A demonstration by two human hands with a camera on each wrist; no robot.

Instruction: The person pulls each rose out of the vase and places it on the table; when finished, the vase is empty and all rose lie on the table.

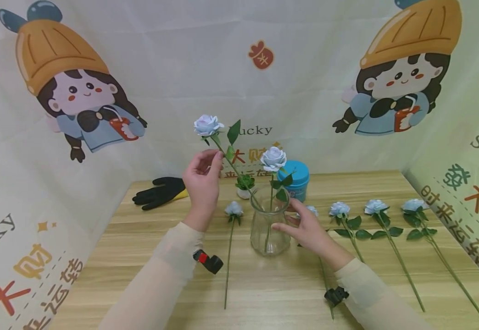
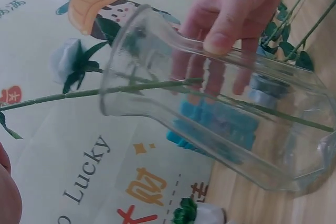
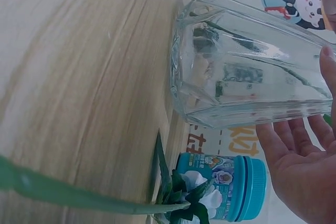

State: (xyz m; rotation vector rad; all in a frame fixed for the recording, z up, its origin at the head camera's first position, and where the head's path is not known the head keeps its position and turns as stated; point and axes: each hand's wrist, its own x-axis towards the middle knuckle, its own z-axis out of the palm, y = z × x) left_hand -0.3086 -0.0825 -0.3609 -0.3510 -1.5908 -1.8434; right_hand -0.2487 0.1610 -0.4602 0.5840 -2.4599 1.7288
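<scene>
My left hand (image 1: 204,172) pinches the green stem of a pale blue artificial rose (image 1: 208,124) just below its bloom. That rose leans left, and its lower stem passes through the mouth of a clear glass vase (image 1: 258,238). In the left wrist view, the stem's cut end (image 2: 195,81) hangs inside the vase, well above the base. A second pale blue rose (image 1: 273,158) stands upright in the vase. My right hand (image 1: 307,229) holds the vase's right side, thumb on the near face and fingers (image 3: 299,137) behind. The vase stands upright on the table.
One rose (image 1: 234,209) lies left of the vase; several more, including one rose (image 1: 375,207), lie to the right. Behind stand a blue lidded tub (image 1: 299,176) and a small potted plant (image 1: 245,185). A black glove (image 1: 158,192) lies at the table's back left.
</scene>
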